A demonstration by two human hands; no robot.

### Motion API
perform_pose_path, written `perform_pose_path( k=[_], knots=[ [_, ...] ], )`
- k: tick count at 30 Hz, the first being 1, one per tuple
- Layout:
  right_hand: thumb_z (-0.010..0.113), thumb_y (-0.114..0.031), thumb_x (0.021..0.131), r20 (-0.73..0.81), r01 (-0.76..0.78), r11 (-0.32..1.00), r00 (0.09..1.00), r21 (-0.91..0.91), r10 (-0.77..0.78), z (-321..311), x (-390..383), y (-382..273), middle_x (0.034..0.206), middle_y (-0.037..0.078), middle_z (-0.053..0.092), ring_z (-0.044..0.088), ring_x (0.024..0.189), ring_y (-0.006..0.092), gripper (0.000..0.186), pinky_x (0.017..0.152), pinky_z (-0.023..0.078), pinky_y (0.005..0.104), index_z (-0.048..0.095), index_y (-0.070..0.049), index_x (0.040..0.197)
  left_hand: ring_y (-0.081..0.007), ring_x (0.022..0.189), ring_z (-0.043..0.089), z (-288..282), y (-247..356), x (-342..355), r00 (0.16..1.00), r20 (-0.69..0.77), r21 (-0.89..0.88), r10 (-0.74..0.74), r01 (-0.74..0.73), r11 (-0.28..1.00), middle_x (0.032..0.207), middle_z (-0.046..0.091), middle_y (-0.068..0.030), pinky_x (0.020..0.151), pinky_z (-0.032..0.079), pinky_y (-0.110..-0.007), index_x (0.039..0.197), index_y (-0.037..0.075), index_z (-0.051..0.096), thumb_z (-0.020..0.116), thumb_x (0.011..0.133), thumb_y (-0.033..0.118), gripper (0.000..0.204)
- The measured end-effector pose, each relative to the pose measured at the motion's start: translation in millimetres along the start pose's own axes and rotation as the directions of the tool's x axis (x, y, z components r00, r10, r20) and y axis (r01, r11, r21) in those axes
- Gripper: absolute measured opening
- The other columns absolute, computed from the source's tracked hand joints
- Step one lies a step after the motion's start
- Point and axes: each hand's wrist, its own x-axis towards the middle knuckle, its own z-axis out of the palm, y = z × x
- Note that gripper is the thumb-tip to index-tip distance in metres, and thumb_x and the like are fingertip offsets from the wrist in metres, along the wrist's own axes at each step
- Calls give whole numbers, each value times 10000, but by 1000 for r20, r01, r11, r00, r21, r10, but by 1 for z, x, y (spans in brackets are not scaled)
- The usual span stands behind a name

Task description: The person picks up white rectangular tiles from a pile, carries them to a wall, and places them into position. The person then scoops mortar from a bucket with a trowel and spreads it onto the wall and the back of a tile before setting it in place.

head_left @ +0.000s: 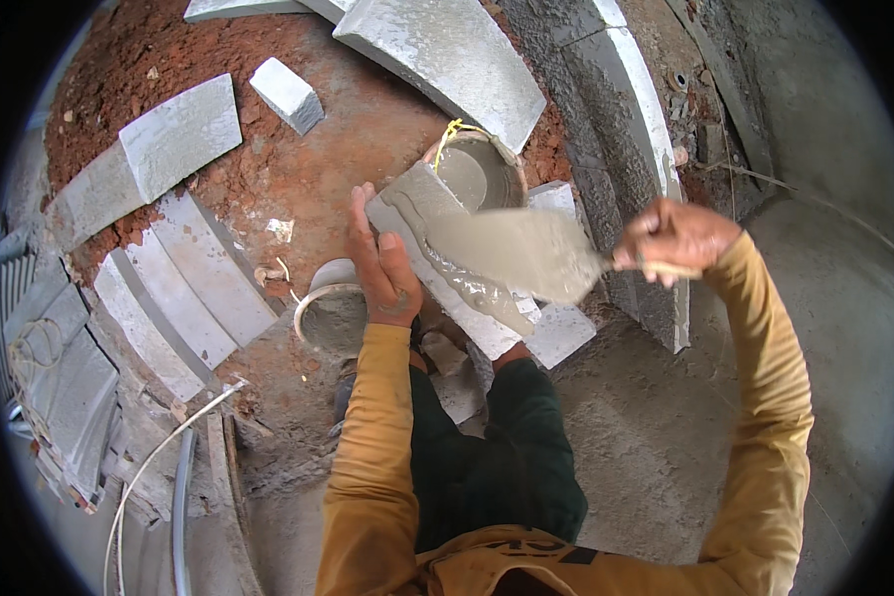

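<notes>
A concrete block (494, 334) lies tilted in front of me above my knees, wet grey mortar (484, 290) spread along its upper face. Along its left end my left hand (383, 266) grips the edge, thumb over the top and fingers stretched along the side. In my right hand (673, 238) is a trowel (526, 248), held by its handle. The trowel's blade is smeared by motion and passes over the block, hiding part of the mortar. Just beyond the block stands a bucket (517, 182) of wet mortar with a yellow cord tied at its rim.
A second bucket (301, 320) sits left of my left wrist. Curved concrete slabs (194, 288) lie at the left, with a small block (286, 94) on the red soil. A large slab (447, 70) and a concrete kerb (636, 119) rise beyond. A white hose (174, 434) runs lower left.
</notes>
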Motion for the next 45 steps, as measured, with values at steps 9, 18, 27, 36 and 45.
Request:
perform_pose_path(
  k=[9,18,27,36,45],
  knots=[
    [670,-186,842,-34,365,898,923,-245,-384,50,-44,57,610,134,593,570,508,193,225,517,441,331,670,23,759,-342,1309,381,0,-1,11,996,18,-70,-87,88,994,1415,378,-259,1094,283,-409,1424,-73,255,317,994,285,564],
    [704,-284,776,-276,300,903,880,-308,-387,72,-30,120,705,145,646,615,589,288,291,560,475,372,694,3,818,-318,1307,383,-4,-3,18,994,32,-23,-105,106,994,1433,370,-236,1090,283,-395,1436,-64,244,305,983,341,611],
    [563,-495,864,-608,-180,938,793,-295,-39,88,84,199,837,205,673,669,798,339,468,747,519,451,691,-55,958,-298,1295,381,-3,3,25,994,-29,82,-110,112,990,1400,404,-200,1089,269,-389,1431,-31,286,312,956,360,616],
    [626,-424,835,-559,-231,917,829,-325,11,79,251,207,1204,190,595,560,1119,355,495,935,445,461,603,-56,1165,-283,1341,321,-16,-11,29,991,-34,226,-132,136,964,1442,368,-172,1113,199,-378,1385,-40,371,270,976,386,600],
    [785,-362,702,-607,496,866,707,60,-362,155,175,196,1310,278,476,459,1227,405,916,1056,345,427,346,36,1400,-289,1332,325,11,-3,52,988,-5,235,-156,153,960,1431,363,-167,1109,218,-377,1397,-20,353,286,977,347,562]
  ],
)
